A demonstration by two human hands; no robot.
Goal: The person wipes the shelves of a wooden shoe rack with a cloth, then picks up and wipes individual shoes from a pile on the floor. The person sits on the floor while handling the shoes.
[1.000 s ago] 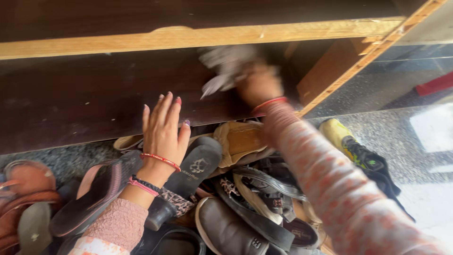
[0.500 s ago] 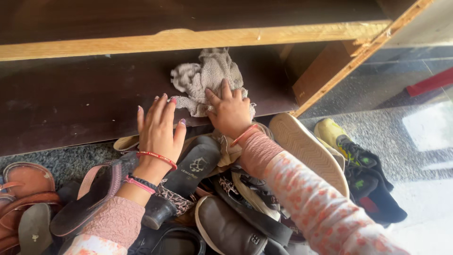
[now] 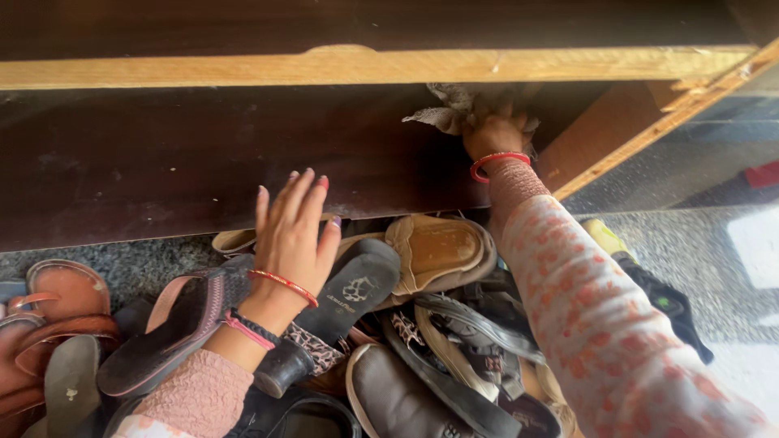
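My right hand [image 3: 497, 127] reaches deep into the back of a dark wooden shelf [image 3: 162, 162] and presses a crumpled grey cloth [image 3: 446, 109] against it, under the pale wooden front edge of the board above. A red bangle circles that wrist. My left hand [image 3: 294, 231] rests flat with fingers spread on the shelf's front edge, empty, wearing red and pink bangles. Just below both hands lies a heap of shoes.
The heap on the speckled floor holds a black flip-flop [image 3: 349, 288], a tan shoe [image 3: 434, 251], a dark brown shoe [image 3: 389, 397], brown sandals [image 3: 61, 296] at left and a yellow-green sneaker [image 3: 604, 239] at right. A wooden side panel [image 3: 625, 134] closes the shelf at right.
My right hand has swept the cloth from the shelf's front middle to its far back right. The left hand has stayed at the shelf's front edge. The view shifted slightly.
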